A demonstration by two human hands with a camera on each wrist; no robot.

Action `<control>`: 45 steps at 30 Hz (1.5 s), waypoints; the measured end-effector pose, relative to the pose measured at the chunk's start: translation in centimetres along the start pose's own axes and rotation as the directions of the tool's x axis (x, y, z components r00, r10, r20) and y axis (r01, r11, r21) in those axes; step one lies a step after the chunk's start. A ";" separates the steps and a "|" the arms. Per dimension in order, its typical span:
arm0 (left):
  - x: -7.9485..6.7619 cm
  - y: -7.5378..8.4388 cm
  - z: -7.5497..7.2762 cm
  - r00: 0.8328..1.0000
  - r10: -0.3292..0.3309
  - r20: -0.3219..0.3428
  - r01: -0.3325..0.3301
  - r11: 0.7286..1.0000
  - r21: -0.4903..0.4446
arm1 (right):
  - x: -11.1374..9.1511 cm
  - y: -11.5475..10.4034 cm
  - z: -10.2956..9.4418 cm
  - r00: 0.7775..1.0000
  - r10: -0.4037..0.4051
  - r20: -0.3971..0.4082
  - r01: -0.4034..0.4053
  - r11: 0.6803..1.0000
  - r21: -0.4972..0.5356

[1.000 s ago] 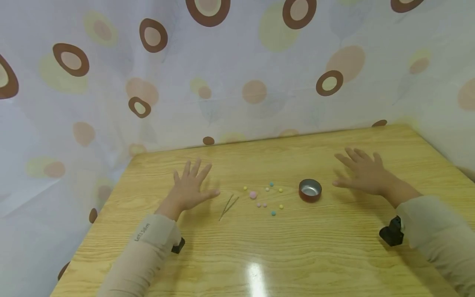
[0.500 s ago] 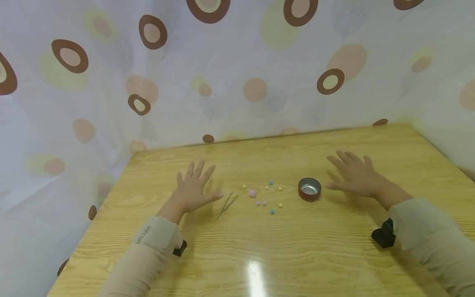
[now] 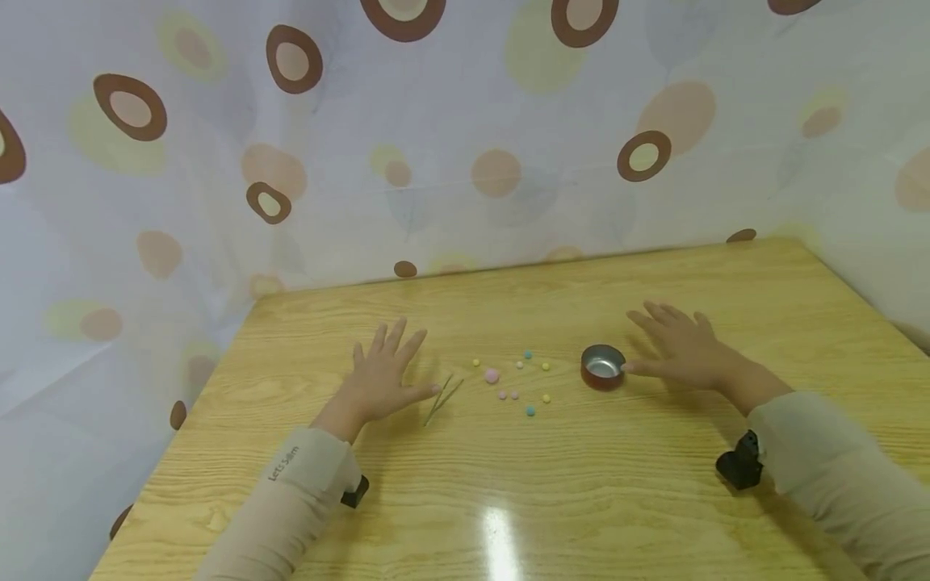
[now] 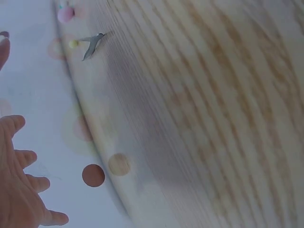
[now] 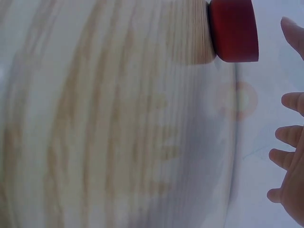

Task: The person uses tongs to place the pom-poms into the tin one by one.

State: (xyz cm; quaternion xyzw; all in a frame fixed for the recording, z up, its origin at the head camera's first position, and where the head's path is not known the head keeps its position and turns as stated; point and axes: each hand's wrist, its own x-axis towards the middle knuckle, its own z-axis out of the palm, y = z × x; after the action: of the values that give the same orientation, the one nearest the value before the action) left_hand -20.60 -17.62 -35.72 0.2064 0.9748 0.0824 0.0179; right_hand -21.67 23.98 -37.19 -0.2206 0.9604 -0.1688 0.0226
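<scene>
My left hand (image 3: 381, 383) hovers over the table's left half, fingers spread, holding nothing. Its thumb overlaps a pair of thin metal tweezers (image 3: 440, 403) in the head view; the left wrist view shows the tweezers (image 4: 94, 45) apart from the fingers. On the right, my other hand (image 3: 679, 351) has its fingers spread too, the thumb tip right at the rim of a small red bowl (image 3: 602, 384) with a silvery inside. In the right wrist view a gap shows between the thumb and the bowl (image 5: 235, 31). Between tweezers and bowl lie a larger pink ball (image 3: 492, 376) and several tiny balls.
The tiny balls include a blue one (image 3: 530, 411), a yellow one (image 3: 546, 399) and a pink one (image 3: 502, 395). A patterned curtain (image 3: 436, 121) hangs behind the wood-grain table (image 3: 407, 516) and along its sides. Each wrist carries a black camera, as on the right (image 3: 741, 461).
My right hand has moved left and slightly down to the bowl's rim. The left hand has drifted right towards the tweezers. Bowl, balls and tweezers stay in place on the table.
</scene>
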 end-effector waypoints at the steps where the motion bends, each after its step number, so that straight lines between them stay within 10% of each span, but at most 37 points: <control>1: 0.0 0.0 0.0 1.000 0.001 0.001 -0.001 1.000 -0.007 | 0.1 -0.1 0.1 1.000 -0.003 -0.001 0.003 1.000 0.004; 45: -1.1 1.7 1.8 0.995 0.034 0.099 -0.012 0.977 -0.215 | 0.6 -2.5 2.8 0.998 -0.038 0.058 0.010 0.909 0.417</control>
State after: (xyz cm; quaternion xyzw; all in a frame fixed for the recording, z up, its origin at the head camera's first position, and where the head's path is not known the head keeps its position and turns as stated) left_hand -18.84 -16.26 -37.24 0.2184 0.9557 0.1764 0.0889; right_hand -20.83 20.78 -38.94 -0.2281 0.8983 -0.3625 0.0982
